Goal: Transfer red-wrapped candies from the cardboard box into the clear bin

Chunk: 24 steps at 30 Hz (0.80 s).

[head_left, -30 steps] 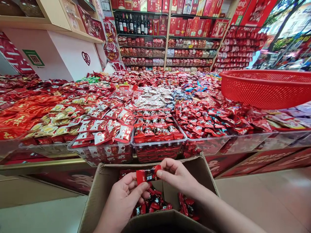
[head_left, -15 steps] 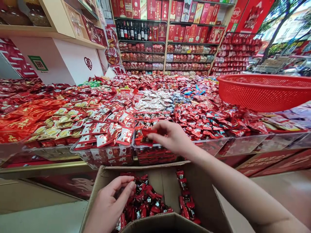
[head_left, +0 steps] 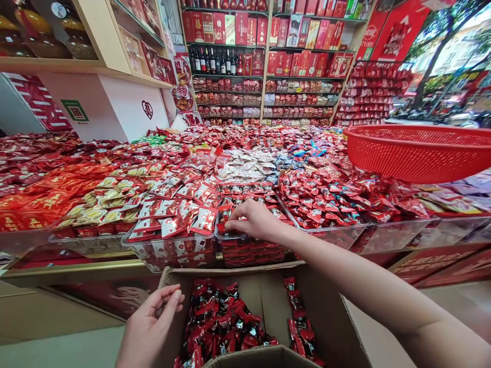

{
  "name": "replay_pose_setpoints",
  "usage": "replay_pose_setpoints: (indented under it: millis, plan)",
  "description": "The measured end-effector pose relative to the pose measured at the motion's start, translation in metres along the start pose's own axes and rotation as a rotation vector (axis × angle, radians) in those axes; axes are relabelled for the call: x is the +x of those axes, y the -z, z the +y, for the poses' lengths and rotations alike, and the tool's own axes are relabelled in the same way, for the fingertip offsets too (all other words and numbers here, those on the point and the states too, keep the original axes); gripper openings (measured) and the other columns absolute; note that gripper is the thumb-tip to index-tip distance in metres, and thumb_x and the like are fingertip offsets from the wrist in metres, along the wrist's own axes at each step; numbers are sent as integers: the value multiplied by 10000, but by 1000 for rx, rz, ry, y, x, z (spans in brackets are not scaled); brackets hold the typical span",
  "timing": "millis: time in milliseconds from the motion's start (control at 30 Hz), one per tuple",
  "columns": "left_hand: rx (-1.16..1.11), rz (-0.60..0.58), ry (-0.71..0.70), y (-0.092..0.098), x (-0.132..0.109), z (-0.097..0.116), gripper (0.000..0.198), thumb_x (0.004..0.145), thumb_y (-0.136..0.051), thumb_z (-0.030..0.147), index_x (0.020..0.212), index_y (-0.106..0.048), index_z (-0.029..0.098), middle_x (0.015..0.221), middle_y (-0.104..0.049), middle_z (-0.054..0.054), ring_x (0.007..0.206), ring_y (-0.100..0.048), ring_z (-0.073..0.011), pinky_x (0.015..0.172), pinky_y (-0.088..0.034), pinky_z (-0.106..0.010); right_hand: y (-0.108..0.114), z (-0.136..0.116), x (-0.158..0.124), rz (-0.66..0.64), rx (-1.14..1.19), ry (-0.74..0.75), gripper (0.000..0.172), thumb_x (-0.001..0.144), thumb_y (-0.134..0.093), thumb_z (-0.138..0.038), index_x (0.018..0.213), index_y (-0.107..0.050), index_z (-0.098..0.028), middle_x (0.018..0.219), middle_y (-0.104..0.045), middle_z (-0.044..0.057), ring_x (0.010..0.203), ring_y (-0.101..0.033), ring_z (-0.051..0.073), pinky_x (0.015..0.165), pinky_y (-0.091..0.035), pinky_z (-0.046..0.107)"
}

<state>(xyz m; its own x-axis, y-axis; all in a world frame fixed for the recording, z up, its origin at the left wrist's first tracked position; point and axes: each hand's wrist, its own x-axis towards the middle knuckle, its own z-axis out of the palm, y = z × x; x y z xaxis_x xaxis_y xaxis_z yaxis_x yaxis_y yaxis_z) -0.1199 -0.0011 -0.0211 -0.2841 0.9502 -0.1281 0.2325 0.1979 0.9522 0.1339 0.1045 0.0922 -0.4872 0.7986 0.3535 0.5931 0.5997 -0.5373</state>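
My right hand (head_left: 255, 221) reaches over a clear plastic tray (head_left: 251, 255) holding rows of small red-and-black wrapped candies. Thumb and fingers close on a red-wrapped candy (head_left: 222, 226) at the tray's left front corner, mostly hidden by the fingertips. Below, an open cardboard box (head_left: 274, 291) holds a loose heap of the same candies (head_left: 226, 319), with a few more along its right side. My left hand (head_left: 151, 324) hovers over the box's left edge, its thumb and fingertips drawn together with nothing visible between them.
White-and-red packets (head_left: 169, 225) fill the adjoining left tray; red twist-wrapped sweets (head_left: 318, 204) lie to the right. A red mesh basket (head_left: 418, 153) rests on the sweets at the far right. Shelves (head_left: 264, 51) with boxes and bottles stand behind.
My right hand has lowered a red candy onto the tray's front left corner. My left hand has drawn back left, from above the candy heap to the box's edge. The view has tilted up slightly.
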Motion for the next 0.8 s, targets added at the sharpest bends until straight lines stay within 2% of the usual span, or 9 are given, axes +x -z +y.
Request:
replay_pose_setpoints:
  millis: [67, 133, 367, 467, 533, 633, 800]
  plan:
    - [-1, 2, 9, 1, 2, -1, 495, 548, -676, 521, 883, -597, 166, 755, -711, -61, 690, -660, -196, 538, -509, -244, -2, 3, 1, -4, -56, 70, 187, 754, -617, -303, 670, -685, -150, 717, -680, 29, 680, -554, 124, 755, -335, 283]
    - [-1, 1, 21, 2, 3, -2, 478, 564, -672, 513, 887, -593, 168, 753, -709, -61, 666, -657, -188, 509, -497, -236, -4, 4, 2, -29, -83, 94, 184, 756, -617, -301, 681, -686, -148, 769, -686, 36, 722, -559, 132, 795, -315, 297]
    - [-1, -16, 45, 3, 6, -3, 495, 574, -663, 525, 916, -581, 176, 763, -706, -48, 666, -643, -158, 517, -484, -207, 2, -3, 1, -112, -100, 32, 201, 766, -603, -328, 719, -690, -152, 763, -678, 32, 716, -533, 136, 799, -312, 316]
    - [-1, -15, 53, 2, 5, -2, 518, 555, -669, 537, 914, -582, 174, 761, -706, -47, 659, -640, -156, 512, -480, -204, 8, -4, -2, -102, -119, 41, 229, 786, -576, -343, 779, -686, -143, 783, -675, 49, 745, -530, 151, 773, -327, 311]
    - [0, -6, 58, 2, 4, -1, 535, 541, -671, 547, 913, -582, 173, 762, -705, -51, 661, -641, -164, 510, -482, -213, 11, -3, -5, -75, -168, 49, 220, 801, -560, -318, 797, -683, -136, 791, -671, 62, 755, -529, 156, 770, -329, 311]
    - [3, 1, 58, 2, 3, 1, 548, 533, -669, 556, 916, -581, 173, 764, -703, -55, 675, -643, -175, 513, -485, -221, 12, 1, -8, -72, -254, 61, 172, 788, -576, -251, 726, -678, -127, 756, -658, 64, 728, -521, 152, 767, -327, 311]
    - [-9, 12, 50, 2, 6, -1, 571, 493, -682, 566, 891, -590, 167, 750, -702, -58, 701, -653, -195, 514, -492, -225, 8, 6, -12, -71, -290, 82, 129, 771, -583, -186, 690, -660, -121, 722, -641, 52, 700, -511, 143, 752, -329, 300]
